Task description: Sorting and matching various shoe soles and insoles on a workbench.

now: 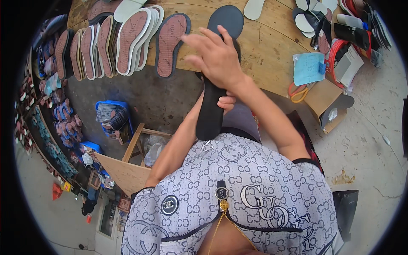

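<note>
A black shoe sole slants up from my lap toward the table edge. My left hand is closed around it from beneath, with its fingertips curling over the right edge. Across its upper part lies my right hand, fingers spread and the palm side hidden. Beyond the right fingertips is the rounded end of a dark grey sole-shaped piece. Whether it joins the black sole cannot be seen behind the hand. To the left of my right hand, a dark-edged insole with a reddish-brown face rests on the wooden table.
Stacked insoles line the table's left side. At right are orange-handled scissors, a blue paper pad and a cardboard box. A blue basket of soles and a wooden stool frame stand at lower left.
</note>
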Motion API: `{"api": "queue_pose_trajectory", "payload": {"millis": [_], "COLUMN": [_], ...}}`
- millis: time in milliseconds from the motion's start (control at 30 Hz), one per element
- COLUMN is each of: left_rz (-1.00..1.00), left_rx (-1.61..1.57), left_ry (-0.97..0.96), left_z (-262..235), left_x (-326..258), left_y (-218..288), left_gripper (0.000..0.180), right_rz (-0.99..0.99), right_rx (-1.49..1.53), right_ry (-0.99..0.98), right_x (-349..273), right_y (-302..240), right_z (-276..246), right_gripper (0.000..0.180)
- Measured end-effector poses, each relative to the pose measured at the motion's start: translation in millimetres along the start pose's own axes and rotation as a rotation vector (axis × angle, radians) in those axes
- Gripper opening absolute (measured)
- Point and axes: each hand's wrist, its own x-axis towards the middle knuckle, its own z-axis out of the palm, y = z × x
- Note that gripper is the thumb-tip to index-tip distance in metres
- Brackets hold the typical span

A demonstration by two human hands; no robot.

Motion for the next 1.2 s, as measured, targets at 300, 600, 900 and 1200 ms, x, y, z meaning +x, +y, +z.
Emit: {"api": "queue_pose_trajectory", "payload": {"millis": [300, 600, 900, 1200], "left_rz": [0.094, 1.179, 1.192, 0.479], "left_rx": [0.032, 2.341, 1.262, -0.131], "left_ry": [-0.138, 1.314, 0.854, -0.043], "left_z": [4.2, 30.2, 19.9, 48.6], "left_x": [-31.1, -77.7, -57.5, -41.1], "left_y": [54.6, 138.1, 107.5, 32.8], "left_gripper": [0.038, 0.057, 0.046, 0.039], "right_rz": [0.514, 0.234, 0.623, 0.923], "right_rx": [-0.118, 0.098, 0.452, 1.173], "right_ry": [-0.003, -0.222, -0.199, -0.308], "right_x": [-23.7, -99.1, -78.6, -15.5], "right_y": [103.5, 79.1, 69.1, -1.2], "right_z": [14.3, 45.6, 32.1, 34.8], "right_gripper": [0.021, 0.012, 0.013, 0.099]}}
